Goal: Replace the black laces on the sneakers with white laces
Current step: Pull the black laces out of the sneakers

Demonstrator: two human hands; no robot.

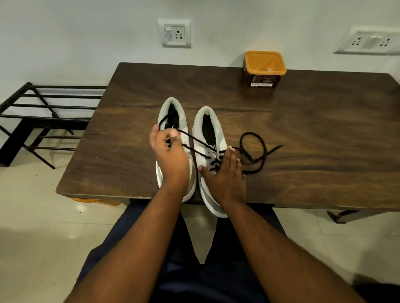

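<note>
Two grey-and-white sneakers stand side by side, toes toward me, on the dark wooden table [308, 132]. My left hand [169, 154] hovers over the left sneaker [173, 114] and pinches a black lace [195, 141] that runs taut across to the right sneaker's eyelets. My right hand [227, 175] lies flat on the right sneaker [206, 126], fingers straight, pressing it down. The other end of the black lace [260, 149] lies looped on the table to the right of that shoe. No white laces are visible.
An orange-rimmed brown tub [264, 69] stands at the table's far edge by the wall. A black metal rack [41, 118] stands on the floor to the left. Wall sockets [176, 33] are behind. My legs are under the near edge.
</note>
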